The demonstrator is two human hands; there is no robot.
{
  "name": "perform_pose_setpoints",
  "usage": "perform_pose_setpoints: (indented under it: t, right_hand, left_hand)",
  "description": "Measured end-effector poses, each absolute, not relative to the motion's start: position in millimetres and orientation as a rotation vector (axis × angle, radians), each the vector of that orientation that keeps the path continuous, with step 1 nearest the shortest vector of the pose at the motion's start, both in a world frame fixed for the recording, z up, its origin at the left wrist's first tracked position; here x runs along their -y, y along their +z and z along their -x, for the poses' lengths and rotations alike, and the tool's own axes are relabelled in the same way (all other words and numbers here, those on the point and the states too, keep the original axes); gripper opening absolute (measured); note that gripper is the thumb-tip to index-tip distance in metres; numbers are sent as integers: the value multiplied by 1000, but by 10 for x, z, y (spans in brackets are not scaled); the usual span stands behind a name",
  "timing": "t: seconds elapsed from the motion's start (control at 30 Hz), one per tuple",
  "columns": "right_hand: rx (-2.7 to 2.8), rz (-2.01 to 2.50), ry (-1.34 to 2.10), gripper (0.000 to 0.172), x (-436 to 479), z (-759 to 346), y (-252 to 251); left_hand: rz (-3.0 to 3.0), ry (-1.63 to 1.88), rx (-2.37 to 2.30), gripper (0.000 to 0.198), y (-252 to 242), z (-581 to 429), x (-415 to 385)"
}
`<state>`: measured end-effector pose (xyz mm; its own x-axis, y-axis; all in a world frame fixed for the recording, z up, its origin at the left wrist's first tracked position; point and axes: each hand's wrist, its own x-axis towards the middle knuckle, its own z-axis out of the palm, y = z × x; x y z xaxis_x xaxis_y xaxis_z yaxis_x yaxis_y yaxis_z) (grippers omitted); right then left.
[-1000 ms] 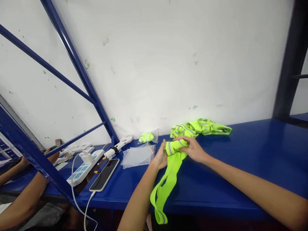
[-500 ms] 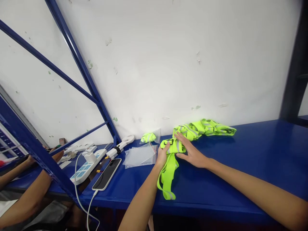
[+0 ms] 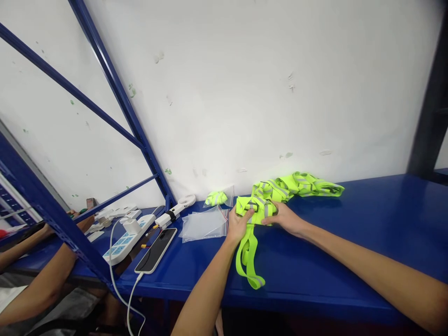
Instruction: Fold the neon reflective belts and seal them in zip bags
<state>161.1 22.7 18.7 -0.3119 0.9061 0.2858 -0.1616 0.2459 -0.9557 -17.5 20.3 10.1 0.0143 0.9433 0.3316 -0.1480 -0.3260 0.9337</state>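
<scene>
Between my two hands is a folded bundle of neon-yellow reflective strap (image 3: 257, 205) with grey stripes, a loose loop of it hanging down toward the table's front edge. My left hand (image 3: 238, 225) grips the bundle's left side, thumb on top. Closed on the right side, my right hand (image 3: 285, 218) has its thumb pressed on the front and its other fingers partly hidden behind. Just behind lies a long heap of more neon-yellow reflective straps (image 3: 301, 185) against the wall. Left of my hands are flat clear zip bags (image 3: 203, 225) and a bag with a neon-yellow strap (image 3: 216, 198) inside.
A phone (image 3: 156, 251) on a white cable, a power strip (image 3: 128, 240) and a small white fan (image 3: 185, 201) lie to the left. A blue metal frame post (image 3: 52, 210) rises there. Beyond it, another person's arms (image 3: 52, 280) reach over the table (image 3: 367, 224).
My right hand has gone from lying spread against the straps to gripping the bundle's right side. The bundle is now more compact, and its hanging loop has swung slightly right.
</scene>
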Motion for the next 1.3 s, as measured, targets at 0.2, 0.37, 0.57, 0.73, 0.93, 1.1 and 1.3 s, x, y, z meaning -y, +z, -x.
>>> perform_pose_setpoints:
  t: [0.2,0.37,0.57,0.73,0.93,1.1,1.3]
  right_hand:
    - [1414,651,1471,44,-142,-1545,233]
    - [1612,758,1142,50,-79,-1561,294]
    - [2029,681,264,54,-161,-1747,229]
    - [2239,603,57,79,-247,-1795,128]
    - [2343,798,-109,82,-258,-1830,180]
    - [2321,768,342,69,-169,-1873,253]
    - [1699,782,1105,83,-239,-1745,152]
  left_hand:
    - [-1306,1500,-851,45,150,135,-151]
    - [-1264,1452,-840,60,76,102,-205]
    - [-1130,1214,-776,70,-35,120,-329]
    - [-975,1147,-780,57,15,110,-338]
    - [-950,926,-709,55,84,125,-228]
    - [-997,1013,-711,48,93,126,-189]
    - [-977,1144,-618,51,83,102,-166]
